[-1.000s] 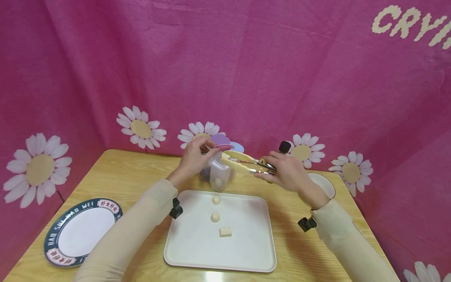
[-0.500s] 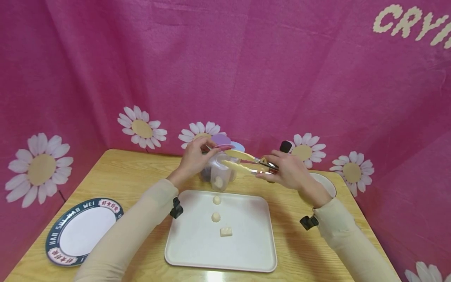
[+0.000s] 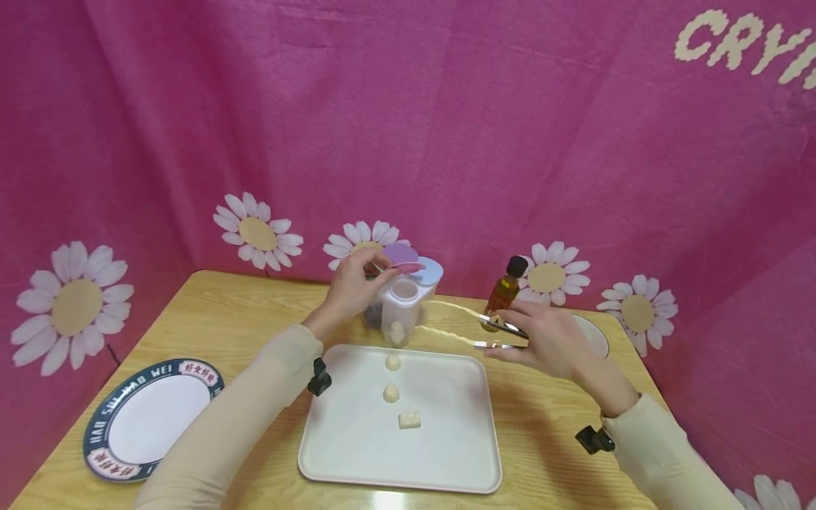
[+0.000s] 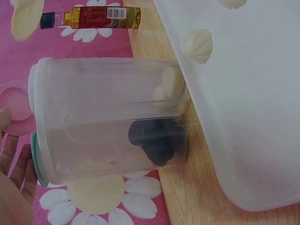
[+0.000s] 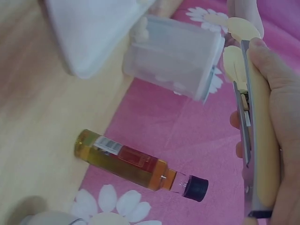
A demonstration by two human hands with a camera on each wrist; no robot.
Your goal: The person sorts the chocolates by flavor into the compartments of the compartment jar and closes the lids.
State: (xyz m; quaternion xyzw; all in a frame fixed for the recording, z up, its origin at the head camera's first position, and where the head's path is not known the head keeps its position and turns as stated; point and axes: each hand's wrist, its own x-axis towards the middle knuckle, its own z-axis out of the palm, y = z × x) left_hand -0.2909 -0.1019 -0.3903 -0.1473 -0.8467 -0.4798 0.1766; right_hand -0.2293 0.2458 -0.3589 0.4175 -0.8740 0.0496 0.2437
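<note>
My left hand (image 3: 353, 283) holds up the pink lid (image 3: 411, 268) of a clear multi-compartment storage container (image 4: 108, 89), with its other fingers by the green lid (image 4: 39, 161). Cream-white moulded pieces (image 4: 172, 83) lie at the bottom of the uncovered compartment. Dark pieces (image 4: 157, 140) fill the base of the one beside it. My right hand (image 3: 551, 340) grips yellow-tipped tongs (image 5: 265, 140), spread apart with nothing between the tips, right of the container. On the white tray (image 3: 344, 450) lie two round ridged pieces (image 3: 392, 394) and a rectangular piece (image 3: 409, 420).
Behind the right hand stands a bottle of amber liquid (image 3: 503, 292) with a black cap. A white bowl (image 3: 591, 334) is partly hidden by that hand. At the left lies a dark-rimmed plate (image 3: 153, 418). A pink flowered cloth (image 3: 408, 142) hangs behind the wooden table (image 3: 255, 304).
The tongs spread and let a white piece drop into the uncovered compartment. My right hand then drew the tongs down and right, off the opening. The left hand stays at the lid.
</note>
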